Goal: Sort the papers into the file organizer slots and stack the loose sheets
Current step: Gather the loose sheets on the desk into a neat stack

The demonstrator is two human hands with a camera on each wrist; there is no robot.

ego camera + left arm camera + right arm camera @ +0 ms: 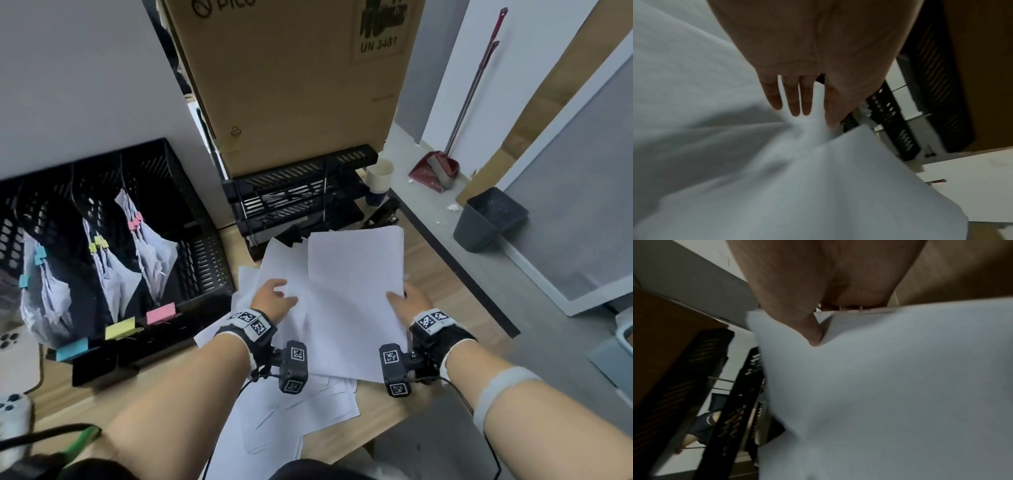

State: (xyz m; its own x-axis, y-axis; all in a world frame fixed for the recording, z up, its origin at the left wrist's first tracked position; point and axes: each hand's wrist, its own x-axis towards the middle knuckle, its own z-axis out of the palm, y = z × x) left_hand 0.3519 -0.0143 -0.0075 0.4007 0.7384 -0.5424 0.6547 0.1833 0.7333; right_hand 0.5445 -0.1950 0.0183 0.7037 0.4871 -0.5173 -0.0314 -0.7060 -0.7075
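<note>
A stack of white loose sheets (352, 291) lies at the middle of the desk, tilted over more scattered sheets (301, 411). My left hand (274, 296) rests at the stack's left edge with its fingers (793, 104) straight on the paper (818, 178). My right hand (407, 301) grips the right edge: its thumb (812, 334) presses on top of the sheets (890, 386), and its fingers are hidden beneath. The black file organizer (202, 267) stands at the left. Its slots hold clipped papers (154, 253) behind pink (161, 313), yellow and blue labels.
A large cardboard box (298, 85) sits on a black tray rack (298, 195) behind the sheets, with a paper cup (378, 178) beside it. The desk's right edge (455, 267) drops to a floor with a grey bin (486, 219) and a dustpan (435, 171). A phone (13, 356) lies at the far left.
</note>
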